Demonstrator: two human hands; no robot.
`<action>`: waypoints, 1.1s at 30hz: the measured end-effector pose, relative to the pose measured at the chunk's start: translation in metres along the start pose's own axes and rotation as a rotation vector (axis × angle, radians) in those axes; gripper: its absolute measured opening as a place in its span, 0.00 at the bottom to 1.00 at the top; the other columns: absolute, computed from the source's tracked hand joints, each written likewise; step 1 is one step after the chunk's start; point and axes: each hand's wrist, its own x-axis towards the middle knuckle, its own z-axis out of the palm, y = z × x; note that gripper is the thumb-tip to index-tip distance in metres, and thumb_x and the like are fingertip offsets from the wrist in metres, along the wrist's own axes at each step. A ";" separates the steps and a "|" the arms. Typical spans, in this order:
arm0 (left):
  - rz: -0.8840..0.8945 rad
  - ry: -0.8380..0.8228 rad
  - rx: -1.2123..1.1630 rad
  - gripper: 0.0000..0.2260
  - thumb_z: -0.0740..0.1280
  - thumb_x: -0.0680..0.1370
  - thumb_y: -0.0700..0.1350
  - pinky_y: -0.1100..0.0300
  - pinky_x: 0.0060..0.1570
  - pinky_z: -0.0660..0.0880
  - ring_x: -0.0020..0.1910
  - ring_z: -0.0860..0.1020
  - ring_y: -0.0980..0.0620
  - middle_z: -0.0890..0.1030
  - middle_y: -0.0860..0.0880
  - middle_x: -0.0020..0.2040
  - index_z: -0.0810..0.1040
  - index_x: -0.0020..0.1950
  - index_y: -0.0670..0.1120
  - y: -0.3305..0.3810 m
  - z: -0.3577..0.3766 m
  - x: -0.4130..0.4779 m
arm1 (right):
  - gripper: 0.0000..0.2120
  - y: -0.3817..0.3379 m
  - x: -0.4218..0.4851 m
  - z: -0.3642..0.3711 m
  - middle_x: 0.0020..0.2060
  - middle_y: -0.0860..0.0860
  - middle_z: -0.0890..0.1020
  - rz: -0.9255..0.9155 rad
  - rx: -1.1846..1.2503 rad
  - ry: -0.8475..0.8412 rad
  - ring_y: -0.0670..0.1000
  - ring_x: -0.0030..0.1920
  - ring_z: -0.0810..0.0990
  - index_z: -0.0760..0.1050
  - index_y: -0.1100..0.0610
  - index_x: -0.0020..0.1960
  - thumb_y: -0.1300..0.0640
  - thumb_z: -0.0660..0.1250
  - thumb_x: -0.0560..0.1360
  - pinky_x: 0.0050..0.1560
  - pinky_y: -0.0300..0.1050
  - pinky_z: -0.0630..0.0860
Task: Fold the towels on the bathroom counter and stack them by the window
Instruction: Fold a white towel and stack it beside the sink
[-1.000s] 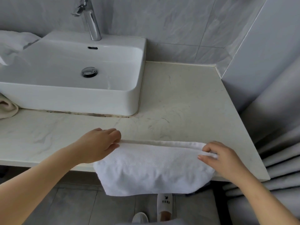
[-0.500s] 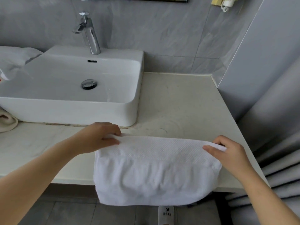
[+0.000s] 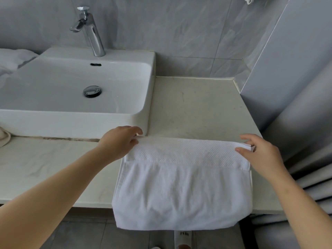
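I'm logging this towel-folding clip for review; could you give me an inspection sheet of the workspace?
Surface: pale stone counter, faint marks.
Job's things: folded towel, near part hanging over the counter's front edge; crumpled towel left of the sink.
Clutter: beige cloth at the left edge.
Grippers: left hand pinches the folded towel's far left corner; right hand pinches its far right corner.
Cables: nothing seen.
Surroundings: chrome faucet, grey tiled wall, grey curtain.

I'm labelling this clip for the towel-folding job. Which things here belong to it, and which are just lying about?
Part of the job: white towel, gripped at its far corners by the left hand and right hand; counter; crumpled white cloth left of the sink, probably another towel.
Lying about: sink, faucet, curtain.
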 end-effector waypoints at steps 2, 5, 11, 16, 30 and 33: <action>0.013 -0.006 0.079 0.10 0.59 0.80 0.44 0.57 0.50 0.71 0.54 0.76 0.47 0.78 0.49 0.56 0.75 0.60 0.47 0.008 0.003 0.011 | 0.09 0.002 0.009 -0.001 0.43 0.52 0.80 -0.004 -0.038 0.029 0.51 0.43 0.75 0.80 0.59 0.52 0.60 0.71 0.72 0.46 0.40 0.67; 0.055 -0.028 0.158 0.09 0.59 0.80 0.44 0.55 0.50 0.74 0.53 0.76 0.46 0.78 0.47 0.54 0.74 0.59 0.44 0.021 0.010 0.031 | 0.03 0.007 0.023 -0.005 0.39 0.50 0.78 0.028 -0.032 0.085 0.52 0.42 0.74 0.79 0.59 0.46 0.61 0.70 0.73 0.44 0.40 0.66; 0.087 0.010 0.294 0.07 0.61 0.79 0.38 0.56 0.41 0.71 0.48 0.78 0.45 0.78 0.47 0.50 0.73 0.56 0.43 0.045 0.024 0.079 | 0.02 0.028 0.060 -0.006 0.38 0.53 0.79 0.104 -0.021 0.141 0.60 0.38 0.79 0.76 0.55 0.42 0.59 0.68 0.73 0.43 0.51 0.78; 0.023 -0.020 0.305 0.06 0.60 0.79 0.36 0.55 0.39 0.68 0.50 0.77 0.42 0.77 0.45 0.51 0.71 0.55 0.43 0.053 0.029 0.122 | 0.04 0.037 0.096 0.000 0.35 0.51 0.79 0.107 0.017 0.154 0.48 0.26 0.80 0.74 0.55 0.41 0.61 0.66 0.74 0.37 0.48 0.76; -0.112 0.027 0.305 0.10 0.58 0.77 0.32 0.53 0.38 0.67 0.51 0.75 0.39 0.76 0.41 0.53 0.70 0.56 0.41 0.062 0.017 0.215 | 0.02 0.037 0.203 0.009 0.41 0.59 0.79 -0.013 0.102 0.186 0.63 0.45 0.81 0.73 0.62 0.46 0.63 0.63 0.76 0.46 0.55 0.77; -0.117 0.080 0.297 0.10 0.58 0.77 0.31 0.53 0.38 0.67 0.50 0.75 0.39 0.76 0.40 0.51 0.70 0.56 0.41 0.064 0.010 0.231 | 0.02 0.036 0.220 0.009 0.43 0.61 0.80 -0.019 0.132 0.187 0.61 0.46 0.79 0.73 0.62 0.47 0.63 0.63 0.77 0.45 0.51 0.75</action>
